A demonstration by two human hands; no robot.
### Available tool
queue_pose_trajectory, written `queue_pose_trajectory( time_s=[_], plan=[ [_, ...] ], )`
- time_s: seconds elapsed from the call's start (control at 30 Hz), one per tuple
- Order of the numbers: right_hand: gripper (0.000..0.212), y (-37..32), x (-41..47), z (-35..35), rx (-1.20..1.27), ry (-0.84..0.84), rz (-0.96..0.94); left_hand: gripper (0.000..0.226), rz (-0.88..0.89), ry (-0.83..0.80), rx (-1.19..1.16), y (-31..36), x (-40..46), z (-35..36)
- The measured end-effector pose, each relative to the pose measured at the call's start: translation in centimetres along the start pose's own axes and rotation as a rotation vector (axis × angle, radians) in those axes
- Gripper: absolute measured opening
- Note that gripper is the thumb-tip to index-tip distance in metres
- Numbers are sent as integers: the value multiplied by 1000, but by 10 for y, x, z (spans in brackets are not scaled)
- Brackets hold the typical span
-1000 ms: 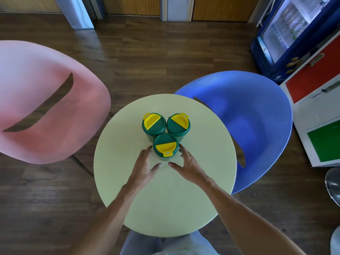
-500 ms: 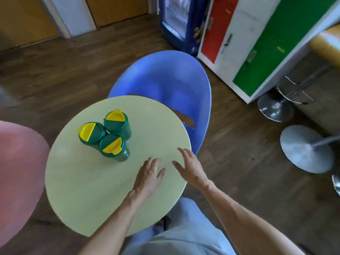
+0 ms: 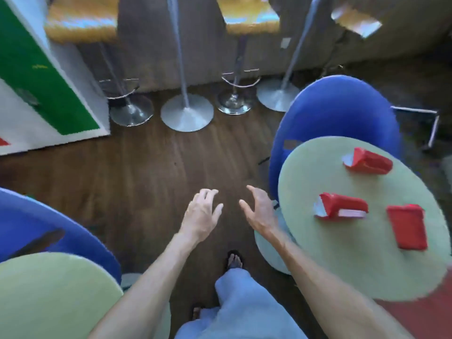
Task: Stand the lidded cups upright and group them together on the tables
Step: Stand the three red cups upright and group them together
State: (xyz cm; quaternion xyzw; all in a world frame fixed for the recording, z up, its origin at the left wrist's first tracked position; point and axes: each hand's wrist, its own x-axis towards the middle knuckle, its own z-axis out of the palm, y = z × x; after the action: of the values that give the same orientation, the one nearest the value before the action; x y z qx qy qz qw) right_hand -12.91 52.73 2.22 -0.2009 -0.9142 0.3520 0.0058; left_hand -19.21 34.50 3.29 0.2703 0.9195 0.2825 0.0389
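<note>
Three red lidded cups lie on their sides on a round pale green table (image 3: 342, 260) at the right: one far (image 3: 368, 161), one in the middle (image 3: 341, 206), one nearest the right edge (image 3: 407, 227). My left hand (image 3: 201, 214) and my right hand (image 3: 259, 211) hang over the wooden floor between the tables, both empty with fingers spread. My right hand is just left of the table's rim, apart from the cups. The green cups are out of view.
A second pale green table (image 3: 49, 297) fills the lower left, with a blue chair (image 3: 36, 221) behind it. Another blue chair (image 3: 337, 111) stands behind the right table. Several chrome stool bases (image 3: 187, 113) and a green and white cabinet (image 3: 36, 77) lie ahead.
The view has swung right, away from the table with the three upright green cups. Both hands have left that table and now hover over the floor beside the table with red cups.
</note>
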Motion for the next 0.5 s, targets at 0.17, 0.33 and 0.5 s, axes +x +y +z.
queue_pose_trajectory(
  time_s=[0.17, 0.33, 0.5],
  plan=[
    [46, 74, -19, -87, 60, 286, 234, 43, 331, -205, -27, 104, 71, 58],
    [40, 144, -47, -136, 138, 508, 422, 51, 544, -418, -72, 191, 110, 117],
    [46, 185, -61, -158, 158, 514, 555, 87, 684, -633, 28, 219, 132, 166]
  ],
)
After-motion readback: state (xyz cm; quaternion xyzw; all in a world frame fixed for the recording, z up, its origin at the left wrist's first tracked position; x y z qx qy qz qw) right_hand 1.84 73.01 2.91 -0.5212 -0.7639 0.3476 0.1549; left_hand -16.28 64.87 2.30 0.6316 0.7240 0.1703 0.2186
